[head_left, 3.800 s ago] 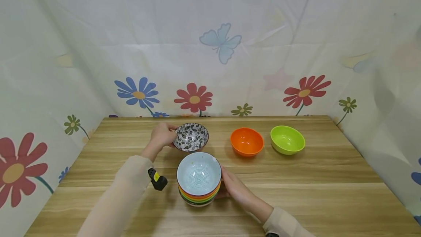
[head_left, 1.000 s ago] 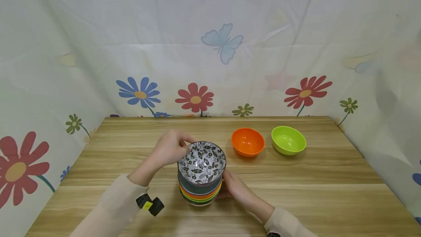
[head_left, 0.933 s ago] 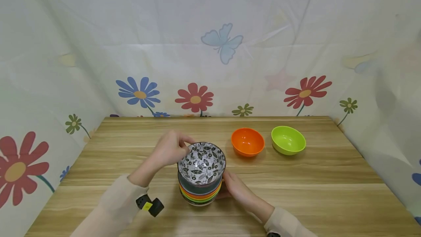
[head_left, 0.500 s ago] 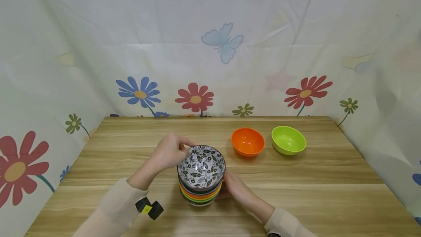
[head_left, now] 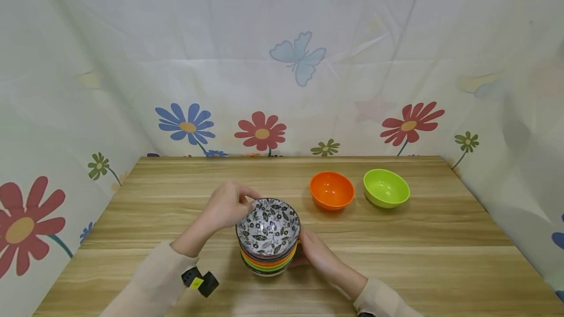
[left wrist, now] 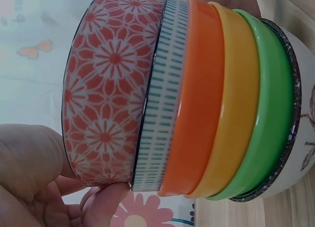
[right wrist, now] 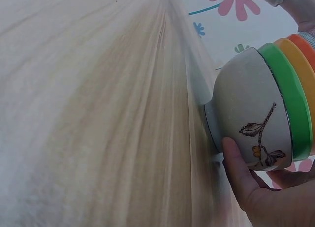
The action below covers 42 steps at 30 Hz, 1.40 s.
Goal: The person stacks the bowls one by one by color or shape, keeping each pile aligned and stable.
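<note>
A patterned bowl point(head_left: 268, 226), with black leaves inside and red flowers outside in the left wrist view, sits on top of a stack of nested bowls. Below it come a green-dashed bowl point(left wrist: 160, 99), an orange one point(left wrist: 197, 99), a yellow one, a green one point(left wrist: 273, 104) and a white one with a leaf drawing point(right wrist: 251, 109) at the bottom. My left hand point(head_left: 226, 204) pinches the top bowl's rim at its left. My right hand point(head_left: 321, 256) grips the stack's right side, its fingers near the lowest bowl; some fingers are hidden behind it.
An orange bowl point(head_left: 332, 191) and a lime green bowl point(head_left: 386, 188) stand apart from the stack, at the back right of the wooden table point(head_left: 418, 263). A flower-printed cloth point(head_left: 343, 92) hangs behind and beside the table.
The patterned bowl has gone from behind the stack onto its top, carried by my left hand, and has since sunk lower over the pale blue bowl. My right hand has stayed at the stack.
</note>
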Tool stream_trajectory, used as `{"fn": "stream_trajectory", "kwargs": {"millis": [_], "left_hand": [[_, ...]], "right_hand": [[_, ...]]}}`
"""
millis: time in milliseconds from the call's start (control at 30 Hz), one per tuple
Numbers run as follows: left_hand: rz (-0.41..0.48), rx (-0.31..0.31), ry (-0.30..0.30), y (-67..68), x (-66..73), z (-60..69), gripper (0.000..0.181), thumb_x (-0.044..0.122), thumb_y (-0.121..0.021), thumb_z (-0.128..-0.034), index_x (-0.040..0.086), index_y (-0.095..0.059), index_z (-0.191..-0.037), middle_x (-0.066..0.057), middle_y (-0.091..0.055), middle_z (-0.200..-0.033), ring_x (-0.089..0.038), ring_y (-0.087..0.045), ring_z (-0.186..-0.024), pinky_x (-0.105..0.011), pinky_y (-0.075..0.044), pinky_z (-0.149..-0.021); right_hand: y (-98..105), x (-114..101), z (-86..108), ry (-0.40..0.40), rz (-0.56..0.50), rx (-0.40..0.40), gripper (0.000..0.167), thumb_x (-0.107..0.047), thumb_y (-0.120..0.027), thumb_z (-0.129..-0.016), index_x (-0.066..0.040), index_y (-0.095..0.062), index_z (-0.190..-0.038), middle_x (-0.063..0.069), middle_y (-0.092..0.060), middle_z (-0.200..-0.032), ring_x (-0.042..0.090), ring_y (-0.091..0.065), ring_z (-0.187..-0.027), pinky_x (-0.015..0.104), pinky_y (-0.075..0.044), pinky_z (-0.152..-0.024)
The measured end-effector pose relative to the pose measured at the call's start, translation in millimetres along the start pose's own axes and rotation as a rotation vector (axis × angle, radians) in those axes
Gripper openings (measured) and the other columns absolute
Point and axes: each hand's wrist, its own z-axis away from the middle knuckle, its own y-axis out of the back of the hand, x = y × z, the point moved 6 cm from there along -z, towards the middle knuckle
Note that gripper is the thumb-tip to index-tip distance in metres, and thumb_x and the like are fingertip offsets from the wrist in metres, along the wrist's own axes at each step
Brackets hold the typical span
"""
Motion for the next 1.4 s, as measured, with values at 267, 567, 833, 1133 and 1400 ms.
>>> {"fn": "stream_trajectory", "kwargs": {"millis": [267,567,833,1133,1400], "left_hand": [[-0.024,0.022,0.010,-1.3,0.1,-0.5,0.020,0.005,-0.064,-0.0791,0.016,-0.074,-0.092,0.000,-0.054,-0.057,-0.014,-0.044,-0.049,-0.023,-0.030,-0.043],[-0.051,0.034,0.027,-2.2,1.4,-0.9,0.019,0.008,-0.065,-0.0800,0.019,-0.074,-0.093,0.002,-0.056,-0.061,-0.015,-0.046,-0.056,-0.024,-0.031,-0.047],[-0.042,0.031,0.041,-3.2,0.3,-1.7,0.019,0.010,-0.066,-0.0804,0.021,-0.074,-0.093,0.002,-0.055,-0.062,-0.016,-0.046,-0.057,-0.024,-0.032,-0.047],[-0.005,0.022,0.054,-3.4,-2.3,-2.0,0.018,0.011,-0.065,-0.0807,0.023,-0.074,-0.092,-0.001,-0.054,-0.064,-0.017,-0.046,-0.058,-0.024,-0.031,-0.046],[0.016,0.015,0.057,-5.1,-5.2,-2.4,0.019,0.010,-0.065,-0.0812,0.022,-0.074,-0.093,-0.002,-0.055,-0.066,-0.018,-0.046,-0.059,-0.024,-0.032,-0.045]], "right_hand": [[0.1,0.0,0.4,0.011,0.010,0.000,0.070,-0.050,-0.024,-0.098,0.008,-0.037,-0.133,0.023,-0.059,-0.114,0.025,-0.063,-0.093,0.042,-0.055,-0.075],[0.7,1.3,0.6,0.008,0.016,0.000,0.069,-0.051,-0.022,-0.098,0.006,-0.037,-0.134,0.023,-0.058,-0.116,0.025,-0.063,-0.093,0.042,-0.055,-0.075],[-0.2,-0.1,1.0,0.025,0.041,-0.002,0.068,-0.049,-0.022,-0.099,0.007,-0.036,-0.134,0.024,-0.058,-0.115,0.027,-0.063,-0.095,0.042,-0.055,-0.074],[0.0,-1.0,1.1,0.017,0.035,-0.003,0.069,-0.050,-0.021,-0.098,0.007,-0.036,-0.135,0.024,-0.058,-0.115,0.026,-0.063,-0.094,0.042,-0.055,-0.074],[0.3,-1.3,1.5,0.018,0.040,-0.005,0.069,-0.049,-0.020,-0.099,0.007,-0.035,-0.136,0.024,-0.057,-0.117,0.026,-0.062,-0.095,0.042,-0.055,-0.075]]}}
